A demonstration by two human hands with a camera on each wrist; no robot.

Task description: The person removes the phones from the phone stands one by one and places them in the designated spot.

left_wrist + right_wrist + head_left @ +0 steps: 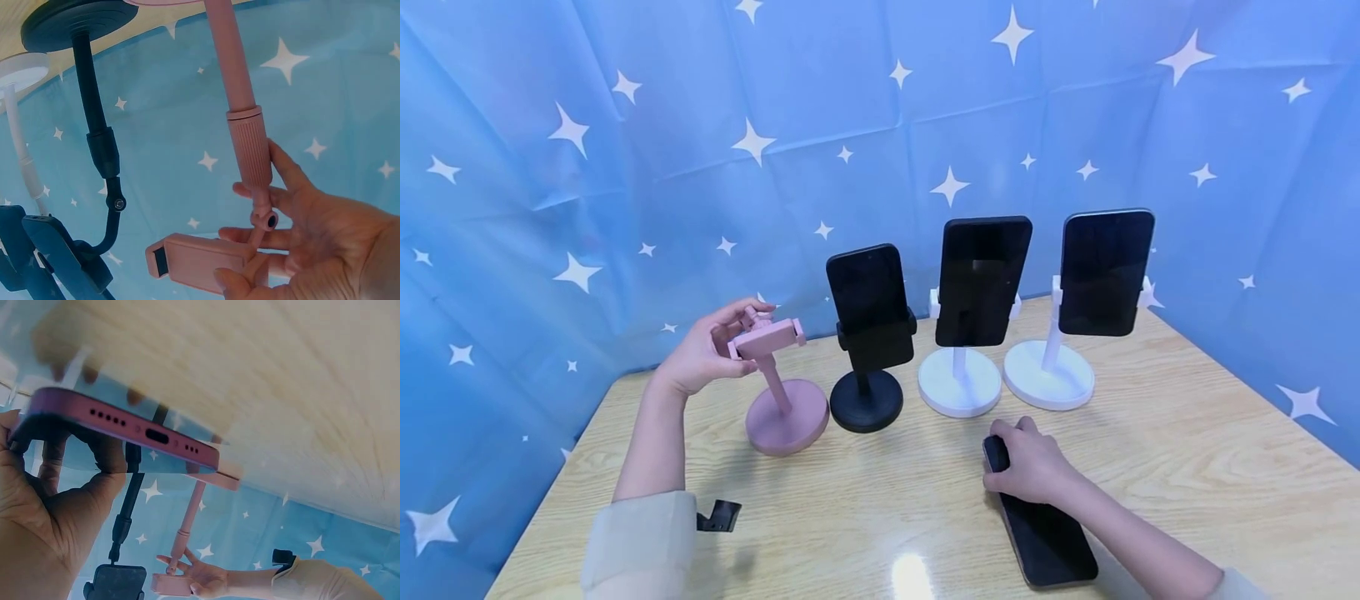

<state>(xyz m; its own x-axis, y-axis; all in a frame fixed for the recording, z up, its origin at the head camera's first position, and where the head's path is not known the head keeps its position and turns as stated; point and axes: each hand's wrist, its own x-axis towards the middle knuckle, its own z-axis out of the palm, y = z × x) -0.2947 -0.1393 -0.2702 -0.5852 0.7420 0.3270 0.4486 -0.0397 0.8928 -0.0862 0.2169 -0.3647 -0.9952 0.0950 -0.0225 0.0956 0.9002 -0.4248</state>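
My left hand (698,354) holds the pink phone stand (787,417) at its clamp and neck. The thumb lies by the clamp and the fingers reach behind the neck, as the left wrist view shows. The stand's clamp (206,259) carries no phone, and its round base is on the table. At the lower right, my right hand (1033,463) grips a dark phone (1051,542) by its far end, thumb and fingers at opposite edges. This phone lies screen up, close over the table; its bottom edge with the charging port (156,435) faces the right wrist camera.
To the right of the pink stand are a black stand (867,402) and two white stands (960,385), each with a phone clamped in it. A blue star-patterned curtain (820,100) hangs behind the wooden table (865,500). A small black piece (724,516) shows beside my left sleeve.
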